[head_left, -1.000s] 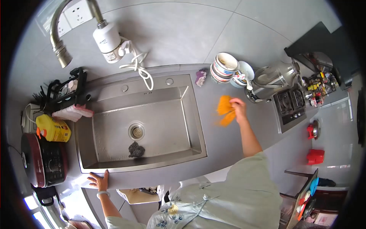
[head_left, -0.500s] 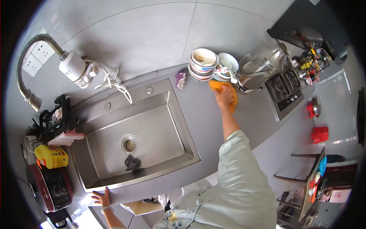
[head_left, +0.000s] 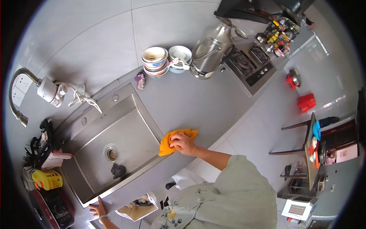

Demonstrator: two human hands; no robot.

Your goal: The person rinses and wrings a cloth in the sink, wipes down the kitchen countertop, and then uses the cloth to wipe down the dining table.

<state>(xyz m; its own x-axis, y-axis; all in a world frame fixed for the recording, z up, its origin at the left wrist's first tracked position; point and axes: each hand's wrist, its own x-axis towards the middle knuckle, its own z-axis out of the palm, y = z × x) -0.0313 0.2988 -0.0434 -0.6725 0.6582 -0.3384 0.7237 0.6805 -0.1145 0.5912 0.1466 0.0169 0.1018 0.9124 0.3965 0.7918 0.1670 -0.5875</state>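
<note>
My right hand (head_left: 183, 144) presses down on a bunched orange cloth (head_left: 167, 143) at the right front corner of the sink, fingers curled into it. The cloth lies across the sink's rim and the grey counter (head_left: 190, 99). My left hand (head_left: 98, 209), holding nothing, rests with spread fingers on the counter's front edge near the sink's left front corner. Between the hands is the stainless steel sink (head_left: 131, 128), with a dark scouring pad (head_left: 118, 170) near its drain (head_left: 111, 153).
Stacked bowls (head_left: 155, 63) and a second stack with a spoon (head_left: 179, 57) stand by the wall, beside a steel thermos flask (head_left: 211, 49). A purple cloth (head_left: 140, 81) lies near the sink. Further right is a gas stove (head_left: 249, 70). An open bin (head_left: 139, 208) sits below the counter.
My right hand has moved the orange cloth from beside the bowls and flask to the sink's right front corner. My left hand remains at the counter edge. The view has shifted right.
</note>
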